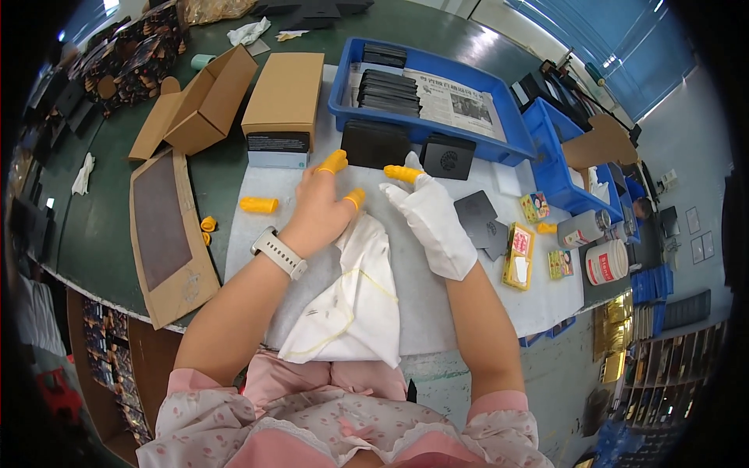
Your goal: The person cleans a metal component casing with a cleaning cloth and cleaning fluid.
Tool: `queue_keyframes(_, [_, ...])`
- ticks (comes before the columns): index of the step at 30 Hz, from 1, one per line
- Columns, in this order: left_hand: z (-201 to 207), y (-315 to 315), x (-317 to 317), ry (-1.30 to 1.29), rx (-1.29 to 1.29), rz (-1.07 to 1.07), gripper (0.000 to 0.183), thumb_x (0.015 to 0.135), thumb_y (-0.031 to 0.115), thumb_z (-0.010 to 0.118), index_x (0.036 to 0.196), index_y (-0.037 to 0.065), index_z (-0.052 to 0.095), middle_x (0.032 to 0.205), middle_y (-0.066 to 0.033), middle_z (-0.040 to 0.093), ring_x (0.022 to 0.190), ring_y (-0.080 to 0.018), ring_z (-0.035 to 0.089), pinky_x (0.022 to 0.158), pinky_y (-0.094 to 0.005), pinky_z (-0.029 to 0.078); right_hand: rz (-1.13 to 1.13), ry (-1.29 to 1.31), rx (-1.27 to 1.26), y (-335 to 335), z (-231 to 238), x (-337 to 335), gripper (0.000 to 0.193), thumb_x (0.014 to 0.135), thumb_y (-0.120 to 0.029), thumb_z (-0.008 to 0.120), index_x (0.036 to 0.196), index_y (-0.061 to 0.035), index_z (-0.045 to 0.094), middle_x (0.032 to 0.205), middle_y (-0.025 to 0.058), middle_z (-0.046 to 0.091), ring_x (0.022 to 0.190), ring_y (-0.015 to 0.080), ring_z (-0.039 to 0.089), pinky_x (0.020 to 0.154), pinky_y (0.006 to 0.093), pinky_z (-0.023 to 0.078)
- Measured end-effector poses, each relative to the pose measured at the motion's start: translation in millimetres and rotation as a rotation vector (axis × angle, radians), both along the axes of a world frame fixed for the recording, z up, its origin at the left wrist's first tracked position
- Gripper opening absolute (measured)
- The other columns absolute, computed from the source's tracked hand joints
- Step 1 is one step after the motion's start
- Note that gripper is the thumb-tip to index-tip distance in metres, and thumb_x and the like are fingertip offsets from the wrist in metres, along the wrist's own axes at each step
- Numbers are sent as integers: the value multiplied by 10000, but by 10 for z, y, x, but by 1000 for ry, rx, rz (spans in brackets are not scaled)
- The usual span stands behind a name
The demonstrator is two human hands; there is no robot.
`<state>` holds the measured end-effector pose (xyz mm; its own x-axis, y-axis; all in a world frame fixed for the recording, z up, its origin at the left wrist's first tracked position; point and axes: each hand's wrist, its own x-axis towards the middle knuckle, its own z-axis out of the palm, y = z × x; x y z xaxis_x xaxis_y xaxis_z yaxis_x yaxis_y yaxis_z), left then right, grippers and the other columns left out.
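Observation:
My left hand (321, 204), bare with yellow finger cots on thumb and index finger, is open. Its index fingertip is by the left edge of a stack of black cards (374, 143); I cannot tell whether it touches. Below the thumb lies a folded white cloth (351, 304) with yellow stitching. A white glove covers my right hand (429, 214), with a yellow cot on one finger. That hand is also open, its fingers pointing toward the stack's lower right edge. Right of the stack stands a black square piece (449, 157) with a round emblem, and flat black pieces (477, 218) lie beside the gloved hand.
Behind the cards sits a blue tray (511, 140) holding black pieces and newspaper. Cardboard boxes (285, 90) stand at the left, near a loose yellow finger cot (259, 205). To the right are small yellow boxes (518, 253), a white jar (607, 262) and a blue bin (555, 160).

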<state>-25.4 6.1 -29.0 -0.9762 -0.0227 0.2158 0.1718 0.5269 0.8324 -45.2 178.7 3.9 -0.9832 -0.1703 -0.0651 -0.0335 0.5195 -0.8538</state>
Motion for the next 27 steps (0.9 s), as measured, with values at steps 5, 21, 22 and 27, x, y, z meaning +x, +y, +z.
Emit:
queue_keyframes(5, [-27,-4,-21,6,53,10,538,781,212,628,1237,-27,474,1202,-204,519,1155,-336,422,1003,-424,303,-44,128,10,46,-97,1,392,807,-246,647,1132,-31,609,1414,125,387,857,149,606,775,240,471])
queue_keyframes(21, [145,116,261,96,181,-63,773,723,66,702,1374,12,288,1286,-169,479,1179,-300,464,973,-389,374,-247,-26,-686,13,212,171,695,727,-70,727,1294,105,365,821,104,639,668,118,627,598,203,498])
queue_keyframes(22, [160,165,305,24,68,-112,827,704,83,723,1385,4,261,1294,-195,462,1184,-326,453,983,-400,367,-248,-26,-685,-19,193,200,695,727,-70,727,1294,105,365,821,104,639,668,118,627,598,203,498])
queue_keyframes(27, [200,236,394,388,-109,-154,909,664,153,761,1385,-13,233,1275,-216,455,1181,-351,434,1007,-428,330,-46,-77,-414,-182,210,357,429,698,-115,756,1068,-2,573,896,52,649,799,98,605,693,235,493])
